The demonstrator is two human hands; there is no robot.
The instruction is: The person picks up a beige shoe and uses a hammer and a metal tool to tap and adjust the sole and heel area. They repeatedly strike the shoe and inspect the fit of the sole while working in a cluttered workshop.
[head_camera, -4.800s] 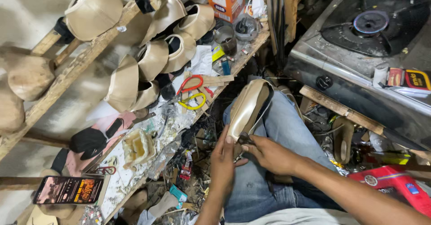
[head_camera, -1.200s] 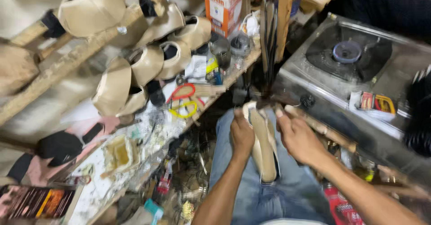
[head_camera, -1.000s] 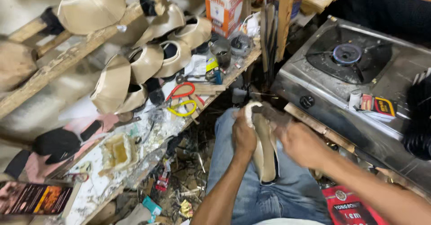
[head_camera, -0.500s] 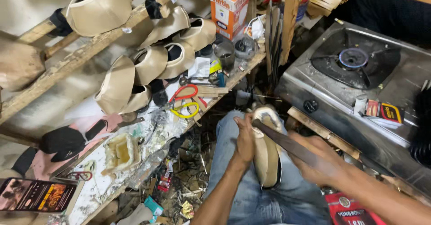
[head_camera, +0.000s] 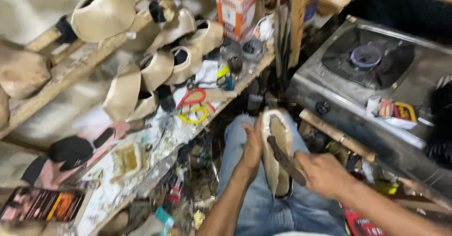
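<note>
I take the shoe sole (head_camera: pixel 275 146) over my lap as my landmark and read outward from it, starting far to its left.

Far left of the sole, a slanted wooden rack (head_camera: pixel 70 66) carries several tan shoe uppers (head_camera: pixel 155 69). Below the rack runs a cluttered workbench (head_camera: pixel 141 170), its surface smeared and littered. Nearer the sole, still to its left, two pairs of scissors lie on the bench, one with red handles (head_camera: pixel 192 97), one with yellow handles (head_camera: pixel 193 116). Up and left of the sole stands an orange and white box (head_camera: pixel 237 3).

My left hand (head_camera: pixel 252 144) is pressed against the sole's left edge, fingers curled around it, steadying it upright on my jeans (head_camera: pixel 263 208). The sole itself stands lengthwise, pale and beige, its inner face turned toward me, toe end pointing away.

My right hand (head_camera: pixel 325 172) sits just right of the sole, closed firmly around the handle of a dark tool (head_camera: pixel 285 158). The tool's working end lies across the sole's inner face, touching it. The picture is blurred there, so I cannot tell what kind of tool it is.

Further right of the sole sits a metal gas stove (head_camera: pixel 367 71) with one burner showing. Small packets (head_camera: pixel 395 110) rest on the stove's near edge.
</note>
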